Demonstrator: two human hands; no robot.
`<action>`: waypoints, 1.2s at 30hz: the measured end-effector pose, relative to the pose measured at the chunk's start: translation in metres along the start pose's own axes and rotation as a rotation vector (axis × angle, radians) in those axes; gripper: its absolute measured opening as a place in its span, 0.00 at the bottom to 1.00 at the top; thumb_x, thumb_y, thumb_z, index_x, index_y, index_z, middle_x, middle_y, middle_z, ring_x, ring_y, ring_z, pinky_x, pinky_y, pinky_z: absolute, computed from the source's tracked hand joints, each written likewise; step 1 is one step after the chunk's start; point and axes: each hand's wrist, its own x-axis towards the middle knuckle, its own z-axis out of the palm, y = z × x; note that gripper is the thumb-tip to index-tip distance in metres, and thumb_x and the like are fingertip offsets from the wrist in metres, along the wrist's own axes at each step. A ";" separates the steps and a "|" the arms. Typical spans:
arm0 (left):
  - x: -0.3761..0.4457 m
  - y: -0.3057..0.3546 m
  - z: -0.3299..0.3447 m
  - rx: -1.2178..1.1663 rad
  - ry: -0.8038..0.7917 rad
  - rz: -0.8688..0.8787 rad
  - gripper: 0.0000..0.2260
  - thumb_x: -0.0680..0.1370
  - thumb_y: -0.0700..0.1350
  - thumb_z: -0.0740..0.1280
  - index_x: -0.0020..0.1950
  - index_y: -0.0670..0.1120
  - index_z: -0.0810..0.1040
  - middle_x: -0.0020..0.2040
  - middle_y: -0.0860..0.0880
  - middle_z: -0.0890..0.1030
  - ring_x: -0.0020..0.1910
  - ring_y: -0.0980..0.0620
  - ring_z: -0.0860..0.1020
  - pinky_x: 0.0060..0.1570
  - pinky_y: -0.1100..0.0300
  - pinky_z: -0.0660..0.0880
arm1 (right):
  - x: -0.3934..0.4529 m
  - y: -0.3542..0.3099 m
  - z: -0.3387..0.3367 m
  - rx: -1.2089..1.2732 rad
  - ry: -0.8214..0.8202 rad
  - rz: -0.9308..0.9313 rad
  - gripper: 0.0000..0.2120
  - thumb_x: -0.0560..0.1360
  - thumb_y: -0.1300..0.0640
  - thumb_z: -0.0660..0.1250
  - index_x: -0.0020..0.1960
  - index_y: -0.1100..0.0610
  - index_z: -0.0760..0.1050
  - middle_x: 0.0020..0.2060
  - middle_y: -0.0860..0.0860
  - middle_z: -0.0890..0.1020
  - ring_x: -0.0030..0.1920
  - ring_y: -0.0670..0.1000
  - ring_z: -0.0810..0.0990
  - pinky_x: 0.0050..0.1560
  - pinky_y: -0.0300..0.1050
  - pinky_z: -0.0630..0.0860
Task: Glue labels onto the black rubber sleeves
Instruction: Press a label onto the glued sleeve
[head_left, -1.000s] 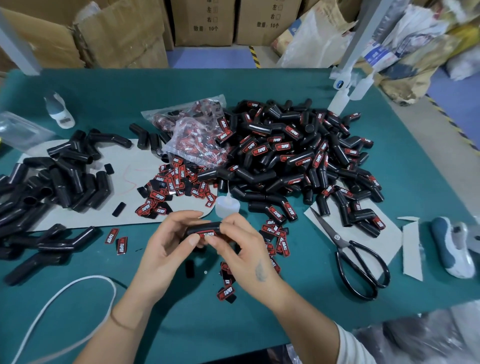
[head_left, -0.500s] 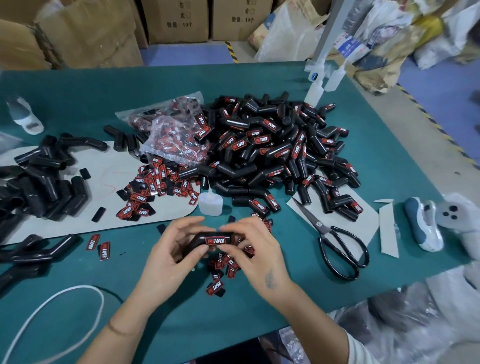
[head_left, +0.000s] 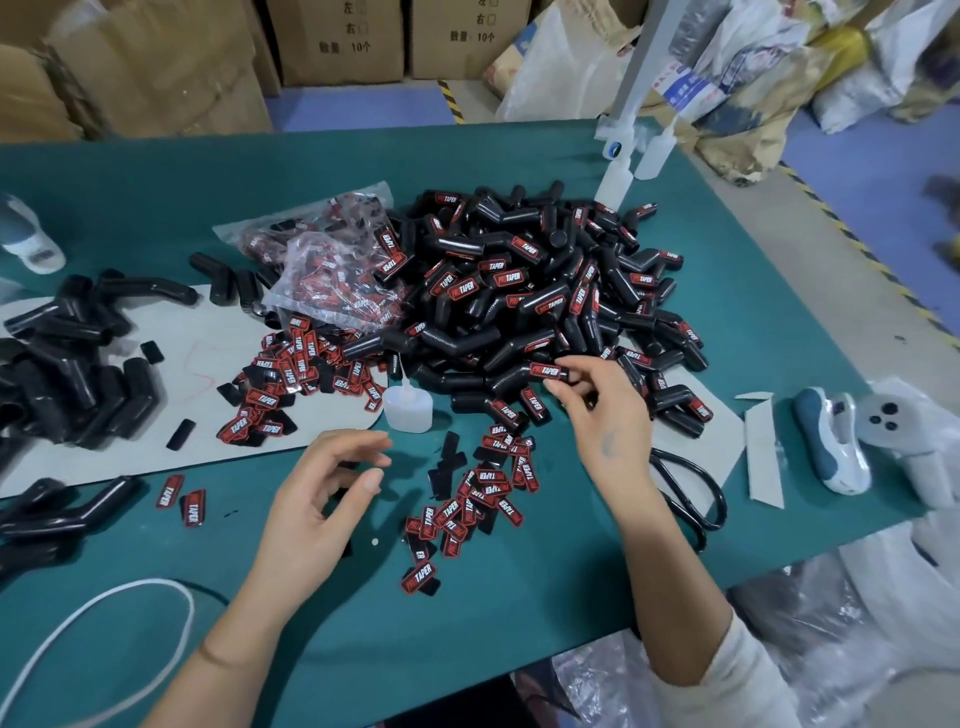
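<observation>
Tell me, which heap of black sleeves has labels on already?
The big heap of sleeves mid-table shows red labels; the left heap is plain black.

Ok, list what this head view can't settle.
- Scissors: blades hidden behind the right hand.
- Right hand's grip: fingertips at a labelled sleeve; holding or released, unclear.
- Unlabelled sleeves: pile cut off by the left edge.
- Bag of labels: contents blurred by plastic.
</observation>
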 end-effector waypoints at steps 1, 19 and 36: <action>0.000 -0.001 -0.001 0.008 -0.001 0.003 0.12 0.81 0.51 0.67 0.64 0.55 0.81 0.60 0.49 0.81 0.59 0.45 0.82 0.56 0.48 0.81 | 0.002 0.001 0.002 -0.027 -0.014 -0.001 0.11 0.78 0.47 0.73 0.58 0.37 0.78 0.45 0.40 0.78 0.47 0.45 0.79 0.49 0.50 0.80; -0.001 -0.008 -0.002 0.083 -0.022 0.031 0.11 0.82 0.51 0.67 0.64 0.56 0.82 0.58 0.51 0.81 0.58 0.45 0.82 0.55 0.52 0.81 | -0.007 -0.003 0.008 0.044 -0.008 -0.108 0.13 0.79 0.53 0.73 0.62 0.42 0.79 0.49 0.40 0.78 0.50 0.42 0.77 0.46 0.37 0.75; -0.001 -0.004 -0.001 0.079 0.007 0.048 0.11 0.82 0.49 0.67 0.62 0.57 0.82 0.57 0.51 0.80 0.57 0.45 0.82 0.53 0.49 0.81 | -0.008 -0.002 0.011 -0.098 -0.071 -0.242 0.11 0.83 0.56 0.68 0.65 0.49 0.82 0.56 0.46 0.79 0.53 0.50 0.80 0.45 0.55 0.81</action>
